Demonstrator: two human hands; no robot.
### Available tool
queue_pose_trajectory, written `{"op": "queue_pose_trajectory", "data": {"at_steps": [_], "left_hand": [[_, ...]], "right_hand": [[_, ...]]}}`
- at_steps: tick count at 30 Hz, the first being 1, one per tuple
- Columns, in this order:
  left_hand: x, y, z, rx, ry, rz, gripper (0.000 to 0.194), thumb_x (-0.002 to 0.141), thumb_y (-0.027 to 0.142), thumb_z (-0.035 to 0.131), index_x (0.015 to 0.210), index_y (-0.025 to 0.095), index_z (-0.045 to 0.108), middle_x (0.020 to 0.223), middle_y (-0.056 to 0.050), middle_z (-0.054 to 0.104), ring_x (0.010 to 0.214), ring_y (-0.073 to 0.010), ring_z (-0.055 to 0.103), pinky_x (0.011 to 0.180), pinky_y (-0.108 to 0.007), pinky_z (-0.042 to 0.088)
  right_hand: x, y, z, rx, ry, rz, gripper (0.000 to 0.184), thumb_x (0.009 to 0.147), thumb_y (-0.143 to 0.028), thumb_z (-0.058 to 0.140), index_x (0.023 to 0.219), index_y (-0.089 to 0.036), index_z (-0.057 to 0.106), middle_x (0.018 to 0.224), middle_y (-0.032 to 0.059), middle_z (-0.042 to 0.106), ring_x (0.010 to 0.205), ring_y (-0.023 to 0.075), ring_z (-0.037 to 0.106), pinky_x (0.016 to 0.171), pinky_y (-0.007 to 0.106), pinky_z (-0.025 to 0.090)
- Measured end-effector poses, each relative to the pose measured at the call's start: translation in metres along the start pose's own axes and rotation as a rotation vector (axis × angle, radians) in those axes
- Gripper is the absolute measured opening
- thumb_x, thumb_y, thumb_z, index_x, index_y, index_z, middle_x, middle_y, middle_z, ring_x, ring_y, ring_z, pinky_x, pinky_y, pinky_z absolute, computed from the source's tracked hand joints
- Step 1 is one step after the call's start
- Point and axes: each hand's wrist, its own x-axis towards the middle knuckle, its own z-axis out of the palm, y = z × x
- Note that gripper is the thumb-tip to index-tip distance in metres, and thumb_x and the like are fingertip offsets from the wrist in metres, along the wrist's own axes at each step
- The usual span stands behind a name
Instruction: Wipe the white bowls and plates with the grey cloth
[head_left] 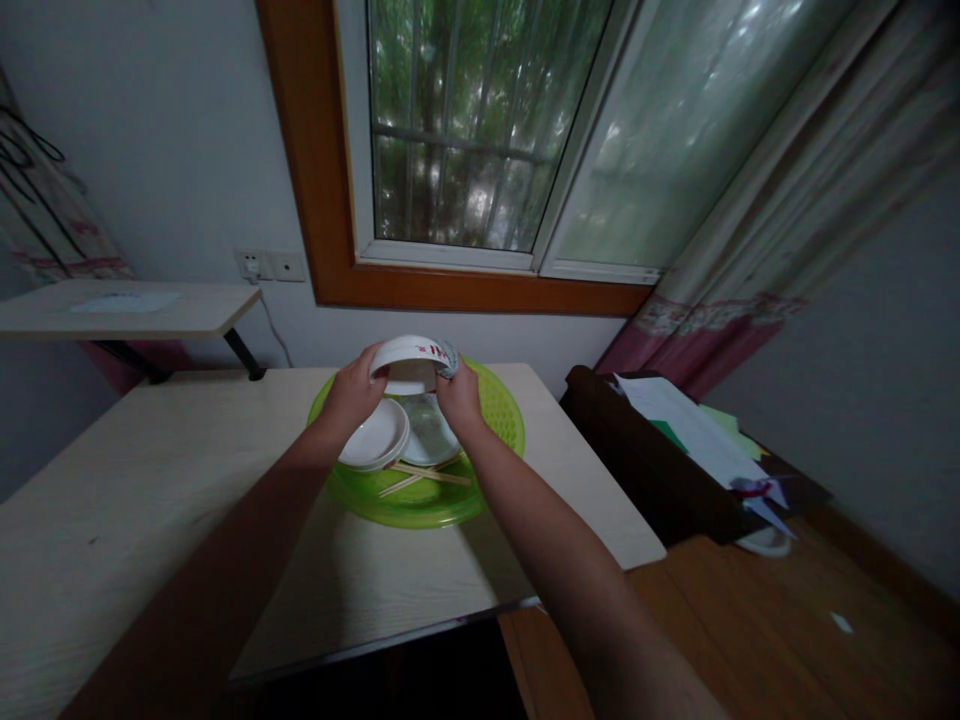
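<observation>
Between my two hands a white bowl [409, 350] with red and dark markings is held tilted, its opening turned toward me. My left hand [358, 388] is closed on its left rim, and my right hand [459, 390] grips its right side. Below it lies a round green plastic tray [420, 515] with a perforated surface. Stacked white bowls [375, 437] sit in the tray at the left, beside a pale plate [429, 430] partly covered by my right hand. In front of them several light wooden chopsticks [431, 474] lie crossed.
The tray stands on a pale wooden table [292, 570]. At the left is a raised shelf [127, 310] on black legs. Past the table's right edge stands a dark brown piece of furniture [645, 460] with papers [690, 435] on it. A window [457, 130] is behind.
</observation>
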Motion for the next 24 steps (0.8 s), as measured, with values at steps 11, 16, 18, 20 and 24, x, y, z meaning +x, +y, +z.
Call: {"op": "queue_pose_trajectory", "data": {"at_steps": [11,16,18,20,24], "left_hand": [[-0.005,0.002,-0.003,0.085,-0.031,0.016,0.068,0.078,0.002,0.045,0.144,0.017,0.05,0.139,-0.012,0.064,0.127,-0.0253,0.063,0.111,-0.039,0.048],[-0.005,0.002,-0.003,0.213,-0.055,0.033,0.069,0.079,0.002,0.046,0.146,0.016,0.049,0.144,-0.014,0.061,0.13,-0.0272,0.061,0.113,-0.041,0.047],[-0.005,0.003,-0.004,0.228,-0.048,0.044,0.069,0.079,0.001,0.046,0.146,0.015,0.049,0.144,-0.015,0.061,0.13,-0.0281,0.061,0.113,-0.043,0.047],[-0.005,0.004,-0.004,0.216,-0.028,0.048,0.07,0.079,0.001,0.046,0.147,0.016,0.048,0.145,-0.015,0.06,0.13,-0.0275,0.061,0.113,-0.043,0.047],[-0.003,0.005,-0.004,0.086,0.041,0.027,0.075,0.083,0.005,0.049,0.155,0.02,0.035,0.14,-0.013,0.065,0.124,-0.0243,0.065,0.11,-0.041,0.05]], "right_hand": [[-0.008,-0.017,-0.014,-0.265,-0.085,-0.16,0.053,0.085,-0.006,0.052,0.137,-0.018,0.055,0.123,0.0112,0.072,0.109,0.0258,0.069,0.096,0.036,0.054],[-0.011,-0.026,-0.015,-0.377,-0.148,-0.221,0.056,0.09,-0.007,0.046,0.145,-0.017,0.048,0.133,0.0159,0.066,0.109,0.0284,0.069,0.098,0.044,0.054],[-0.011,-0.025,-0.014,-0.334,-0.138,-0.226,0.057,0.089,-0.006,0.046,0.145,-0.017,0.048,0.135,0.0157,0.065,0.112,0.0284,0.068,0.1,0.044,0.053],[-0.011,-0.023,-0.012,-0.256,-0.115,-0.221,0.06,0.086,-0.003,0.046,0.144,-0.017,0.048,0.137,0.0148,0.064,0.118,0.0272,0.065,0.104,0.043,0.051],[-0.008,-0.015,-0.007,-0.07,-0.07,-0.198,0.052,0.084,-0.002,0.046,0.133,-0.018,0.056,0.127,0.0111,0.069,0.118,0.0239,0.065,0.103,0.038,0.052]]}}
